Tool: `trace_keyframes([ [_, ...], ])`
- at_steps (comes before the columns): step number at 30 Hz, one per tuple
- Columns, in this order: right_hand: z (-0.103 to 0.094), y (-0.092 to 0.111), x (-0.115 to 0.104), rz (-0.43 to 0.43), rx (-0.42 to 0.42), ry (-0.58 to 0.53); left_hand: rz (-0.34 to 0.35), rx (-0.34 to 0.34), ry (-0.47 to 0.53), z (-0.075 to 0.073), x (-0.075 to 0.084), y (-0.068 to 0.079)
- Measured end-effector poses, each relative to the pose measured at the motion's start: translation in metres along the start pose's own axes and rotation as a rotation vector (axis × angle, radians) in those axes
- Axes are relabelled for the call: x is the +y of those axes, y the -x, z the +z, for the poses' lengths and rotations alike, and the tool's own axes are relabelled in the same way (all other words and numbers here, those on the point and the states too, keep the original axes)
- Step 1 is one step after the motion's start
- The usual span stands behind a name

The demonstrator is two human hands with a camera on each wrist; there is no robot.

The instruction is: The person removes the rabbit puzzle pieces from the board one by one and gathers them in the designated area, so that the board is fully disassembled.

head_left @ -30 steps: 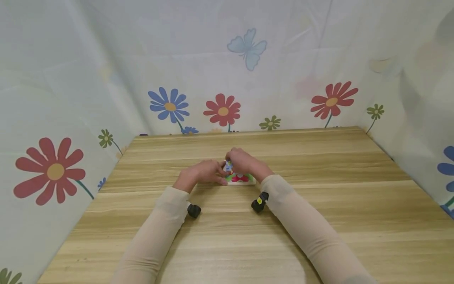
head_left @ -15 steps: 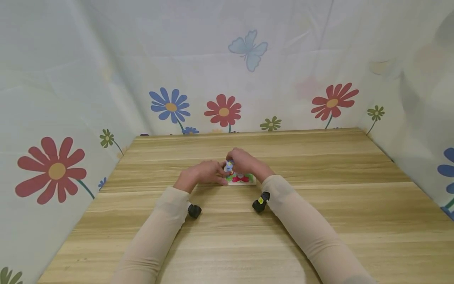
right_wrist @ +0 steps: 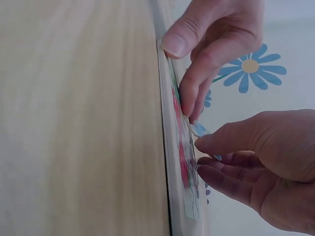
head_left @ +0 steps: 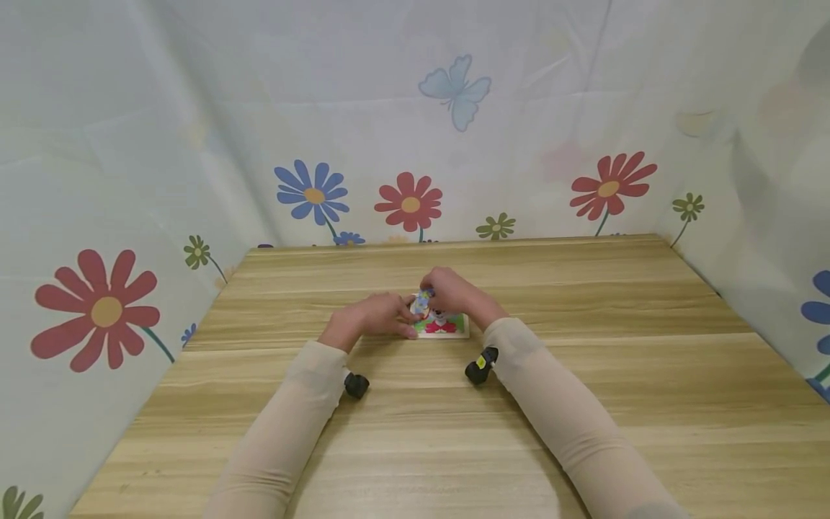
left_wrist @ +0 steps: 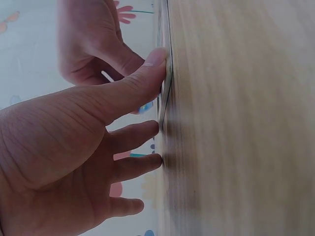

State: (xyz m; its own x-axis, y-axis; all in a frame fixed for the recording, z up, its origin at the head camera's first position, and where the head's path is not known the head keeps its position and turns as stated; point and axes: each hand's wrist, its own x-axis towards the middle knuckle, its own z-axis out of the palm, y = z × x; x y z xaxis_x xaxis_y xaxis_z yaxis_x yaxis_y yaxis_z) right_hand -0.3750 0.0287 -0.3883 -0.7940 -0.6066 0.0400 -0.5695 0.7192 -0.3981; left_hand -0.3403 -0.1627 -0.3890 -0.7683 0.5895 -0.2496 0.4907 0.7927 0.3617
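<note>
A small flat wooden puzzle board with a red, green and white picture lies mid-table. My left hand holds its left side, thumb at the near corner and a finger over the picture. In the left wrist view the left thumb is against the board's thin edge, other fingers spread beyond. My right hand reaches over the far side and pinches a blue, patterned puzzle piece at the board's upper left. The right wrist view has the right thumb and fingers close over the board, with bits of blue between them.
The wood-grain table extends around both forearms. A white curtain with printed flowers and a butterfly stands behind and at both sides. Small black cameras hang at the wrists, just above the tabletop.
My right hand has shifted slightly to the right with the blue piece, and more of the picture's white and red part shows. The left hand and board stay about where they were.
</note>
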Motion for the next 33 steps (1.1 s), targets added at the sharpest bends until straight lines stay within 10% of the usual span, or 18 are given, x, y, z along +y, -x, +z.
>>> trace_keyframes([
  [33, -0.018, 0.014, 0.026, -0.015, 0.008, -0.172, -0.03, -0.012, -0.011, -0.001, 0.002, -0.001],
])
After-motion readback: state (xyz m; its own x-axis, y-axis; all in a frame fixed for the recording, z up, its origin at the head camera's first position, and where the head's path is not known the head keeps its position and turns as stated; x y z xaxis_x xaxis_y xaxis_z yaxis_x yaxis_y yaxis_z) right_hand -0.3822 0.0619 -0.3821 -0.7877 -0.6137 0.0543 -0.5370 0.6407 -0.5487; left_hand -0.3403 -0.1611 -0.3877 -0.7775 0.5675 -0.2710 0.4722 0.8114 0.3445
